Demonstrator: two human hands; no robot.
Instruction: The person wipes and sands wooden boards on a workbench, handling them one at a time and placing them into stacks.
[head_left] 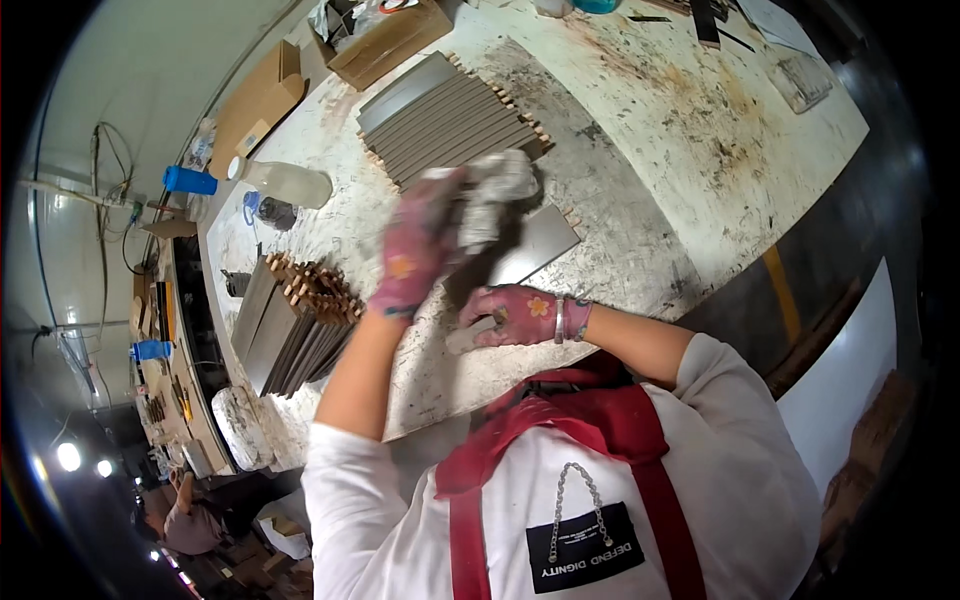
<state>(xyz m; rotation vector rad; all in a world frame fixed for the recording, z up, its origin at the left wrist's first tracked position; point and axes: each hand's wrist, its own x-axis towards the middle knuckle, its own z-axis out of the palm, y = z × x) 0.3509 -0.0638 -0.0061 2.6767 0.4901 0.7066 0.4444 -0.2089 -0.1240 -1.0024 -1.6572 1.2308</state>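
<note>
My left hand [412, 245], in a pink flowered glove and blurred by motion, grips a crumpled white rag [492, 195]. The rag is over a grey panel [540, 245] with wooden dowels at its far corner, hiding part of it. My right hand [525, 315], gloved alike, has its fingers curled at the panel's near side. Against those fingers is a pale grey-white piece [472, 336] whose kind I cannot make out. Beyond the rag lies a row of grey panels [440, 120] with dowels along both ends. Another stack of dowelled panels [290, 325] leans at the left.
The stained white worktable [630, 255] carries a clear bottle [290, 183] and a small dark container [275, 212] at the left. Cardboard boxes [385, 50] stand at the far edge. A white wrapped bundle [242, 428] sits at the near left corner. Another person [195, 520] is at the lower left.
</note>
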